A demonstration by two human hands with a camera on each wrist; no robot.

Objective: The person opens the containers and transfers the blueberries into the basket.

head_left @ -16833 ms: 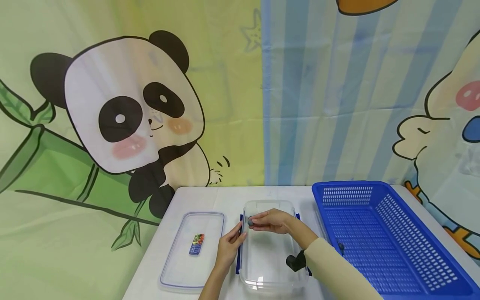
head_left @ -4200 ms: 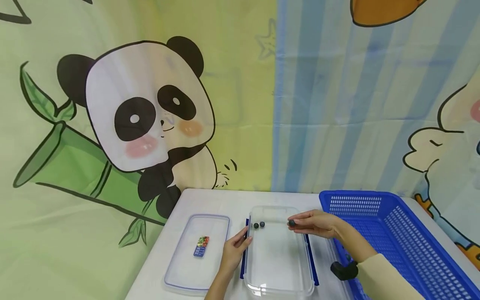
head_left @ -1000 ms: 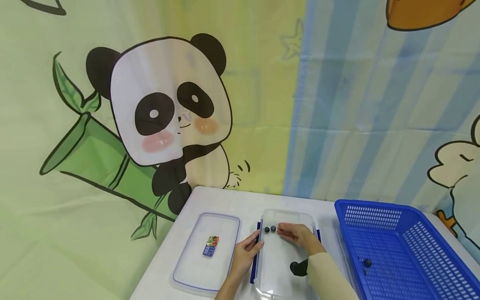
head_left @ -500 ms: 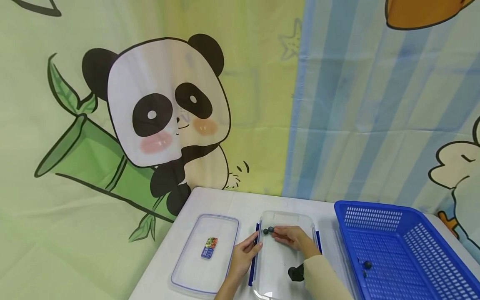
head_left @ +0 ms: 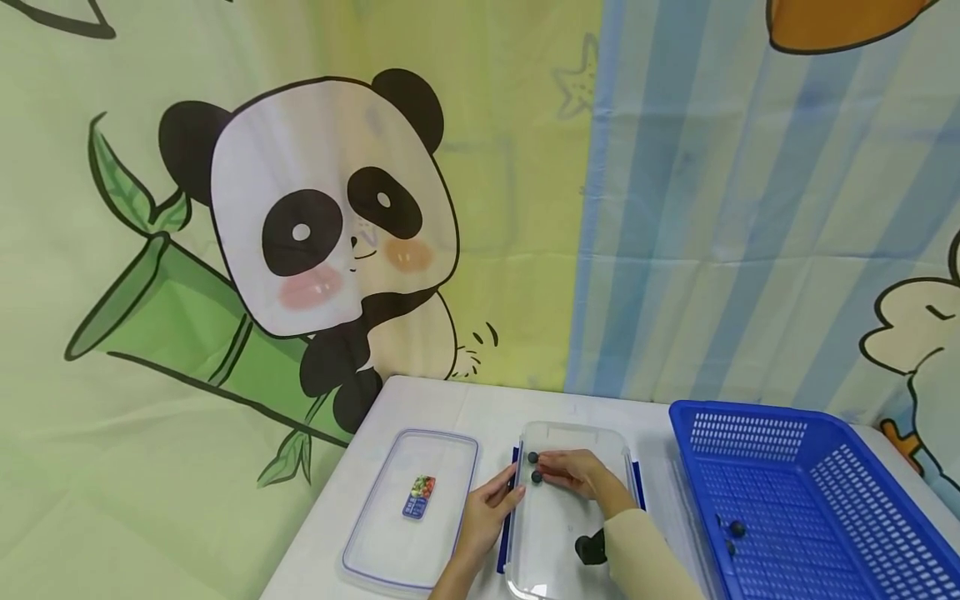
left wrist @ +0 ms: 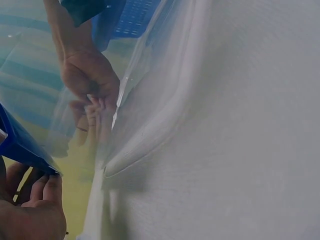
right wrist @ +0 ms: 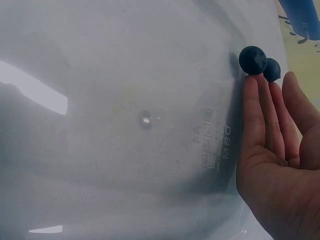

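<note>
In the head view, two blueberries (head_left: 532, 457) lie near the left wall of a clear plastic box (head_left: 555, 550), one nearer the front than the other. My right hand (head_left: 573, 473) is over the box, fingertips at the berries. The right wrist view shows its straight fingers (right wrist: 253, 110) touching two blueberries (right wrist: 252, 60), the thumb held apart. My left hand (head_left: 483, 512) holds the box's left side. In the left wrist view its fingers (left wrist: 52, 190) curl at a blue side latch (left wrist: 22, 145). What lies under the right palm is hidden in the head view.
A clear lid (head_left: 375, 533) with a coloured label lies left of the box. On the right stands a blue basket (head_left: 795, 412) with a few dark round berries (head_left: 737, 528) inside. All of it is on a white table (head_left: 427, 400), before a patterned curtain.
Seconds ago my right hand pinched a berry by the box's right side; it has since come left. The two blueberries, side by side half a second ago, now lie one before the other.
</note>
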